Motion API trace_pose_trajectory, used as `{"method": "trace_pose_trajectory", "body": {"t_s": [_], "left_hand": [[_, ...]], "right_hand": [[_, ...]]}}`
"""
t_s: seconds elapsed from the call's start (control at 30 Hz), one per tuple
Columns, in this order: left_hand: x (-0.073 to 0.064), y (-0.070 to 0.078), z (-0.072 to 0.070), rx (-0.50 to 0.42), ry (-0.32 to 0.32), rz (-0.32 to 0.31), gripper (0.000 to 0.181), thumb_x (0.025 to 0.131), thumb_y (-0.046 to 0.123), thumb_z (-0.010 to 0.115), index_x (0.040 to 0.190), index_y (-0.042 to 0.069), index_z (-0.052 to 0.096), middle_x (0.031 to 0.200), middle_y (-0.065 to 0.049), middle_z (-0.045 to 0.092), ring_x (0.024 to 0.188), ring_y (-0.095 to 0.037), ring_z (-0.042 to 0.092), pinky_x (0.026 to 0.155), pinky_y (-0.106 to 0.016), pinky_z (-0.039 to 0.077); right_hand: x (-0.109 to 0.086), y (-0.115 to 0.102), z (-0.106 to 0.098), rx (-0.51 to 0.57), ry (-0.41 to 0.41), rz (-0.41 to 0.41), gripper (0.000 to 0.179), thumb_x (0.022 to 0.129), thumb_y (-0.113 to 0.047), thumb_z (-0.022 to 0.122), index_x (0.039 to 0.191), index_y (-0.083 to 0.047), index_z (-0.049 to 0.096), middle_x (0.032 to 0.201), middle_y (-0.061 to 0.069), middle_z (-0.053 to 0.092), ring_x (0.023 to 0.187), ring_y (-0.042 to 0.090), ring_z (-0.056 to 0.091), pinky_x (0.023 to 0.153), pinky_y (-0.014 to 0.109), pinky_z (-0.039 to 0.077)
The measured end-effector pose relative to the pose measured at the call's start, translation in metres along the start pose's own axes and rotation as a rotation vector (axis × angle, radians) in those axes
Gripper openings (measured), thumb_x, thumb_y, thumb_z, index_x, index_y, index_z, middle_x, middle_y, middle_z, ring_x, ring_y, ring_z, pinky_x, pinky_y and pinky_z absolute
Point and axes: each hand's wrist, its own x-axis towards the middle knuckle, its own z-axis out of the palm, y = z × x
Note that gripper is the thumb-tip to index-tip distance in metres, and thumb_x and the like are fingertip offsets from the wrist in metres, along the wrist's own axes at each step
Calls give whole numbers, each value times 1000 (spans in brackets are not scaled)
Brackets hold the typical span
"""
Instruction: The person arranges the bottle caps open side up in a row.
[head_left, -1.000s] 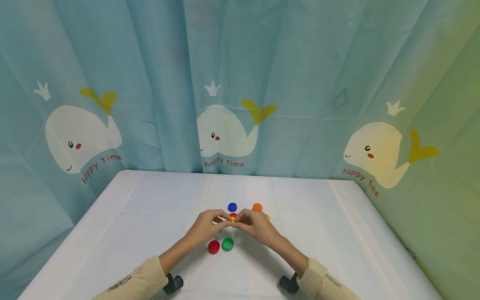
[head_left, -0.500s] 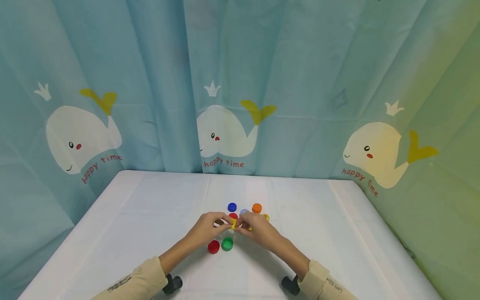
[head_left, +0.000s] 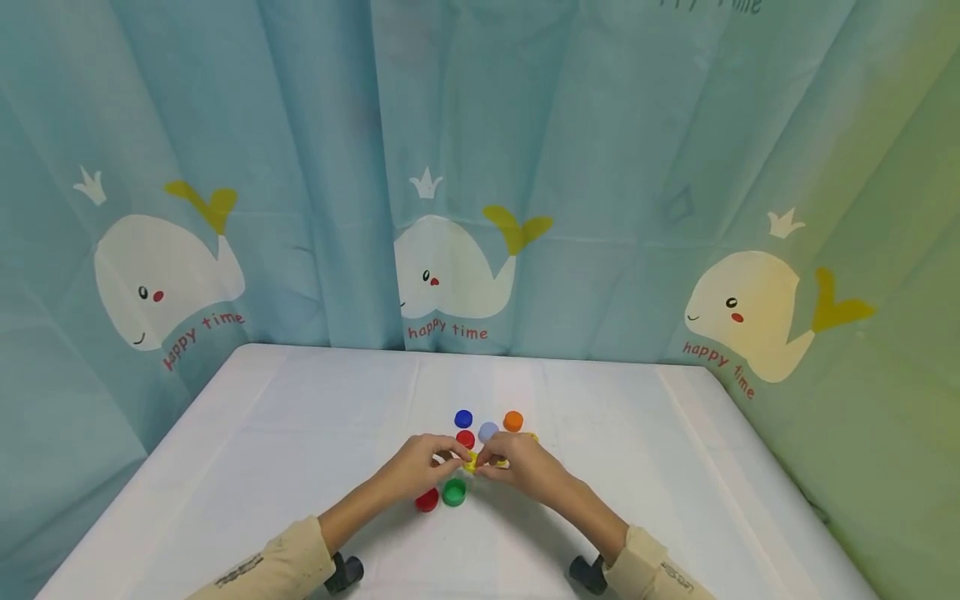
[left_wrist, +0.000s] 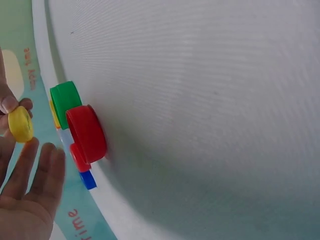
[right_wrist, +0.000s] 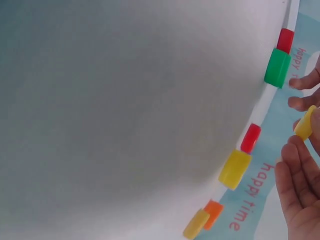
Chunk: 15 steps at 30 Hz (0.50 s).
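Observation:
A yellow bottle cap is held up between my two hands above the white table. My left hand pinches its left side with thumb and index finger, and my right hand pinches the right side. In the left wrist view the yellow cap stands on edge, with the left hand's other fingers spread below it. Beneath and just in front of the hands lie a green cap, hollow side up, and a red cap. Another yellow cap is mostly hidden by the right hand in the head view.
Beyond the hands lie a blue cap, a second red cap, a pale blue cap and an orange cap. A further yellow cap is partly covered by the right hand. A whale-print curtain hangs behind the table.
Both hands have come slightly nearer and to the right with the yellow cap between them. The pale blue cap, hidden a second ago, now shows. The head view has tilted a little.

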Motion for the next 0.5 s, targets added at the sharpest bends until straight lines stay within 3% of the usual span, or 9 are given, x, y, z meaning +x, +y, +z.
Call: {"method": "trace_pose_trajectory", "body": {"t_s": [0.13, 0.27, 0.4, 0.5], "left_hand": [[0, 0, 1, 25, -44, -27, 34, 81, -6, 47, 98, 12, 70, 98, 4, 65, 93, -20, 56, 85, -43, 47], [0, 0, 2, 54, -77, -36, 39, 78, -8, 45, 100, 13, 71, 104, 0, 66, 98, -23, 57, 86, -45, 46], [-1, 0, 3, 90, -129, -24, 42, 76, -8, 45, 103, 13, 71, 111, -2, 66, 73, -15, 52, 80, -42, 45], [0, 0, 3, 120, -178, -5, 44, 77, -8, 45, 107, 12, 71, 112, 0, 66, 76, -10, 55, 92, -47, 41]], "right_hand": [[-3, 4, 0, -10, -5, -32, 5, 81, -10, 75, 84, -8, 72, 78, -9, 62, 73, 0, 58, 67, 20, 51], [-4, 7, -1, -19, -49, -8, 4, 81, -11, 74, 85, -9, 73, 80, -11, 62, 75, -1, 58, 69, 17, 50], [-4, 8, -2, -35, -93, 22, 4, 81, -11, 74, 85, -11, 75, 80, -13, 63, 75, -2, 57, 69, 14, 48], [-4, 9, -3, -48, -119, 23, 6, 80, -9, 75, 86, -11, 75, 79, -14, 63, 74, -2, 55, 68, 13, 48]]}}
